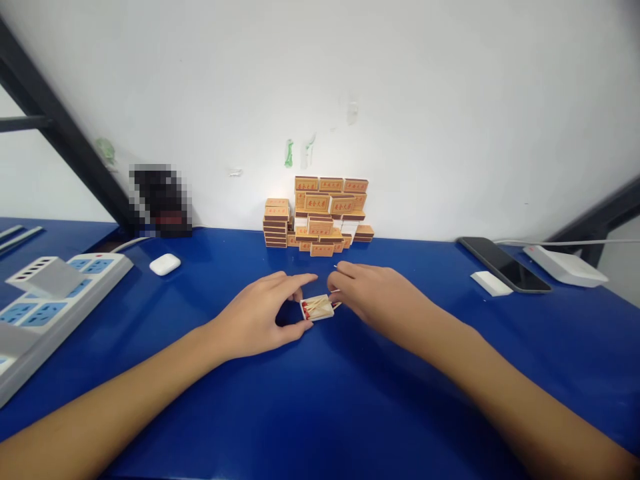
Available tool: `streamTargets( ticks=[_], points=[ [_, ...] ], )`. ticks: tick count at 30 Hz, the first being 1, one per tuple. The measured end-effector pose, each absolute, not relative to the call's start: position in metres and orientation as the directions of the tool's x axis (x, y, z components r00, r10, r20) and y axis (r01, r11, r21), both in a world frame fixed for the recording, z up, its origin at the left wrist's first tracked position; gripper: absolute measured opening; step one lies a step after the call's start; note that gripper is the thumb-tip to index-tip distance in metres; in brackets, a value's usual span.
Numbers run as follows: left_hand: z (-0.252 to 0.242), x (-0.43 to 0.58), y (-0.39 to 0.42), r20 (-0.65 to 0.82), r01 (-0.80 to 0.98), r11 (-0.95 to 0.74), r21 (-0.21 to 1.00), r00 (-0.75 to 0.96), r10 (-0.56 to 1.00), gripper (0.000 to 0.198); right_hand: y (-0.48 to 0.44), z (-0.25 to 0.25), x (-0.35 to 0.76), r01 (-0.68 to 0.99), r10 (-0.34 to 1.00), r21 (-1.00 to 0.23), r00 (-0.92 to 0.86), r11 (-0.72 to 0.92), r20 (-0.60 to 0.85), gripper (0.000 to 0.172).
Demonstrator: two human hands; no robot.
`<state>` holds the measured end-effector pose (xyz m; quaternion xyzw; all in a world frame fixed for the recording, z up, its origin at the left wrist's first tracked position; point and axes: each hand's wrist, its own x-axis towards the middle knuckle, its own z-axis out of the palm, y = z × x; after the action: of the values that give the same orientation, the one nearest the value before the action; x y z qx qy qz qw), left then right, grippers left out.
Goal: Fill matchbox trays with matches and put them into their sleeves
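Note:
A small white matchbox tray (324,314) lies on the blue tabletop between my hands, with red-headed matches (315,305) in it. My left hand (255,313) steadies its left end, thumb at the near corner and a finger at the far one, the index finger stretched out above. At the tray's right end, my right hand (365,287) has its fingers pinched together on matches; red heads and pale sticks poke out beside the fingertips. How many it holds is hidden by the fingers.
Stacked matchboxes (320,227) stand against the wall. To the left are a power strip (113,273) with a white charger (47,277), a white earphone case (165,264) and a blurred dark object (163,200). A phone (505,263), white block (491,283) and white box (565,265) lie right.

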<state>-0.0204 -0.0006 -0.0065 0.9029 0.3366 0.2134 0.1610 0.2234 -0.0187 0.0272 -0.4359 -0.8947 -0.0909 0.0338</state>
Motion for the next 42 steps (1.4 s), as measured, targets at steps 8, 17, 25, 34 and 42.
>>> streamTargets(
  ticks=[8, 17, 25, 34, 42],
  points=[
    [-0.006, -0.021, -0.001, 0.260, 0.544, -0.712, 0.445, 0.682, 0.683, 0.064, -0.023, 0.028, 0.222, 0.777, 0.776, 0.149, -0.626, 0.611, 0.080, 0.012],
    [-0.006, -0.021, 0.001, 0.278, 0.534, -0.725, 0.436, 0.686, 0.672, 0.064, -0.026, 0.028, 0.212, 0.768, 0.774, 0.157, -0.632, 0.621, 0.031, 0.014],
    [-0.007, -0.022, 0.001, 0.276, 0.536, -0.724, 0.435, 0.685, 0.674, 0.064, -0.022, 0.018, 0.214, 0.769, 0.762, 0.148, -0.638, 0.622, 0.109, 0.008],
    [-0.006, -0.021, 0.000, 0.270, 0.528, -0.727, 0.439, 0.694, 0.667, 0.065, -0.022, 0.016, 0.211, 0.752, 0.745, 0.150, -0.658, 0.642, 0.106, 0.011],
    [-0.006, -0.021, -0.001, 0.279, 0.525, -0.727, 0.442, 0.690, 0.668, 0.064, -0.021, 0.016, 0.216, 0.733, 0.726, -0.002, -0.674, 0.680, 0.136, 0.009]
  ],
)
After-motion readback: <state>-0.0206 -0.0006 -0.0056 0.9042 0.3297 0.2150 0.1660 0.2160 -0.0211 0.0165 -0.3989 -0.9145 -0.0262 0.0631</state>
